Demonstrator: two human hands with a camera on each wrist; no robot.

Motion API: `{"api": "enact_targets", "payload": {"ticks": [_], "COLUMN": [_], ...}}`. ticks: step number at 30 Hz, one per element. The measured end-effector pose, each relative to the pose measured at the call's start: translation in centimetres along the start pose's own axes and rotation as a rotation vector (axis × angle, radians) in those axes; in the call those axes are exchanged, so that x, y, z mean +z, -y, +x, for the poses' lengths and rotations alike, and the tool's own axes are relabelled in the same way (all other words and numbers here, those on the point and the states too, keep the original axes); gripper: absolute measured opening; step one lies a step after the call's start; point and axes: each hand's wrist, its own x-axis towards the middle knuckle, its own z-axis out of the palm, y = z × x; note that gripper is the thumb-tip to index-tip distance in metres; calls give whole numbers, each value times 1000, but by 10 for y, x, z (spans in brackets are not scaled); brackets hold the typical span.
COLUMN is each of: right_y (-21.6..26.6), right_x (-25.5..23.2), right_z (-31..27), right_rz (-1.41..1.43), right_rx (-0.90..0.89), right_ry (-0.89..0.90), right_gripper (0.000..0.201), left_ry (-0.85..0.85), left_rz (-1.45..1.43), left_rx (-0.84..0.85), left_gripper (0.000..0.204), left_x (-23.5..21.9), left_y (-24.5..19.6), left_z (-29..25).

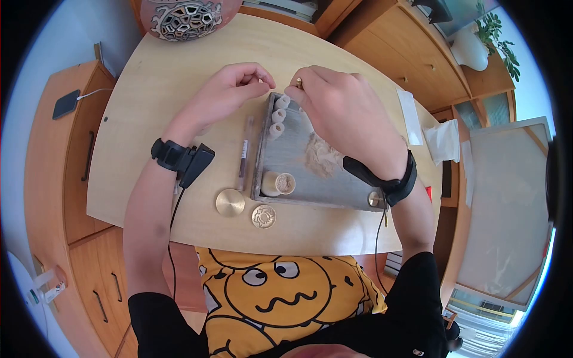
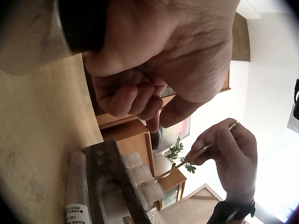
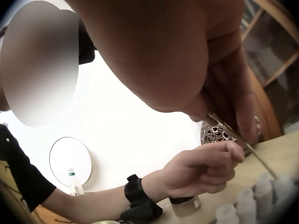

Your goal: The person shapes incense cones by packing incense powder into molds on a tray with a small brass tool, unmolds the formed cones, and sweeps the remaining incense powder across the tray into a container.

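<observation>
Right hand point(image 1: 343, 110) pinches a thin brass rod point(image 2: 212, 143) near its top, tip angled down over the white vials point(image 1: 278, 116) at the tray's point(image 1: 334, 197) far corner. Left hand point(image 1: 230, 92) hovers beside, fingers curled, empty. Rod looks stiff, light, slippery — grip high, gently.

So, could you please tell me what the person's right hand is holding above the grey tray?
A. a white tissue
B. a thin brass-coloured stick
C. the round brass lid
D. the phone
B: the right hand pinches a thin brass-coloured stick between its fingertips over the far end of the tray, with the stick slanting down toward the small white jars.
</observation>
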Motion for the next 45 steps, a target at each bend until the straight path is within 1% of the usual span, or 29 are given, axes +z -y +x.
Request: {"api": "enact_targets", "payload": {"ticks": [4,6,10,13,15,16,18,19,21,22,24,26,28,31,33,35,37,39,40,42,45], "right_y": [-1,-3,-8,-11,-13,-16,-22,-22,-23,-24,-25,-25,-25,-22,-22,-23,-23,-21,-21,-23,-22], "right_x": [5,9,12,11,12,13,16,17,19,22,25,23,21,21,19,19,20,22,23,23,19], "right_z": [-5,-12,-27,-39,-49,-55,-67,-73,-82,-84,-89,-92,-94,-98,-100,-101,-102,-102,-102,-101,-101], "right_rz": [37,99,150,206,299,301,390,389,649,650,861,874,887,859,741,716,691,847,848,1045,1070], "right_rx": [11,59,53,100,159,161,259,262,509,512,644,661,671,670,533,504,479,578,581,710,758], "right_ry": [-35,-95,-161,-189,-222,-224,-249,-253,-270,-274,-355,-370,-389,-367,-339,-344,-342,-397,-404,-499,-482], "right_gripper": [11,9,12,10,7,7,6,6,11,11,18,19,20,18,17,16,15,16,16,19,22], "left_ry": [12,6,-1,15,11,9,10,5,6,5,3,5,13,15,15,15,10,13,10,16,18], "left_rz": [10,10,33,53,55,56,62,65,64,59,64,77,68,61,58,59,35,29,18,25,14], "left_rx": [13,13,0,36,48,60,57,61,52,39,28,22,-18,3,1,8,-29,-34,-38,-40,-45], "left_gripper": [17,17,17,12,12,11,11,11,11,11,11,11,11,11,11,11,10,10,10,11,11], "left_x": [-2,-2,-1,-2,-2,-2,-1,-2,-2,-1,-1,-1,-3,-2,-1,-2,-1,-1,-1,-2,-3], "left_y": [2,3,2,8,11,13,16,15,12,12,12,10,9,9,9,7,8,8,8,4,11], "left_z": [2,2,2,5,6,6,7,7,7,6,5,6,5,5,4,5,5,6,6,5,5]}}
